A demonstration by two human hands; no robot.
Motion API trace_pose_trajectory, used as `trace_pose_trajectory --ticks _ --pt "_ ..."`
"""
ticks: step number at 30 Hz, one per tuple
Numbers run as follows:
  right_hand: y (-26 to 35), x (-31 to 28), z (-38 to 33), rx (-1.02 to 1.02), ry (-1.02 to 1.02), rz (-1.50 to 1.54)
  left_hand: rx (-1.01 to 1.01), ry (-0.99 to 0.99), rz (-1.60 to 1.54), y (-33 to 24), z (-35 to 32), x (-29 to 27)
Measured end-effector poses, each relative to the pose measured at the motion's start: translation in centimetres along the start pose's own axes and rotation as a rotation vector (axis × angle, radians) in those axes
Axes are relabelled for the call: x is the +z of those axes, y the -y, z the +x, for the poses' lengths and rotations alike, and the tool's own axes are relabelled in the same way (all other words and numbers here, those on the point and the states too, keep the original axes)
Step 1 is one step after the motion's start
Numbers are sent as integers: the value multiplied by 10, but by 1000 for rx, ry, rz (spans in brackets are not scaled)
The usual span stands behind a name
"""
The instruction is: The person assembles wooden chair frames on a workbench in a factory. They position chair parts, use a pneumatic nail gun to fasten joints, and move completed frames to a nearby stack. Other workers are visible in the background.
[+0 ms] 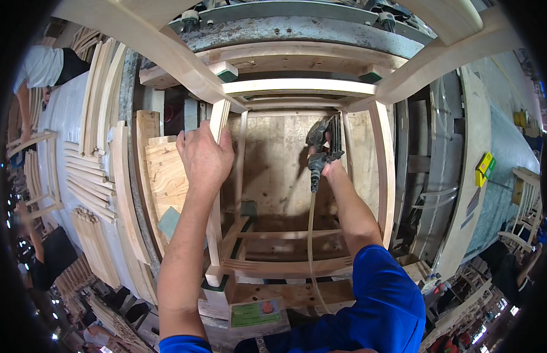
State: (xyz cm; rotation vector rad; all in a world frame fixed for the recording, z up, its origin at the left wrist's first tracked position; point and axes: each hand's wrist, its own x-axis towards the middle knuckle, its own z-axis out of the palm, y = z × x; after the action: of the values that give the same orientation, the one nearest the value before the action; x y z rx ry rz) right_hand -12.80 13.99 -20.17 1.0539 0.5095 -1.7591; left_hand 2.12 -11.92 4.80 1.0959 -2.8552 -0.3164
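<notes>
A pale wooden chair frame lies in front of me, its legs reaching up and outward at the top of the view. My left hand is closed around the upper end of the frame's left side rail. Inside the frame, near its right side, my right hand grips a black air nailer. From the tool's ribbed end a thin yellowish air hose runs back toward my body. The nailer's tip is hard to make out. My right fingers are partly hidden behind it.
Beneath the frame is a wooden support board. A metal beam crosses the far side. Stacked wood strips lie on a table at left. At right, a yellow-green box rests on another surface. Other people work at far left.
</notes>
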Motion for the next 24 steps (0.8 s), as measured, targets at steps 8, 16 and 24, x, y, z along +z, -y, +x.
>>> trace_pose_trajectory --ticks 8,16,24 --pt "0 -6 2 -38 77 40 23 -17 -4 -1 -2 -1" --pt "-3 -16 11 -76 -17 -27 47 -70 -9 5 -4 1" --pt "-52 13 0 -390 -415 -2294 190 -285 -24 15 -2 18"
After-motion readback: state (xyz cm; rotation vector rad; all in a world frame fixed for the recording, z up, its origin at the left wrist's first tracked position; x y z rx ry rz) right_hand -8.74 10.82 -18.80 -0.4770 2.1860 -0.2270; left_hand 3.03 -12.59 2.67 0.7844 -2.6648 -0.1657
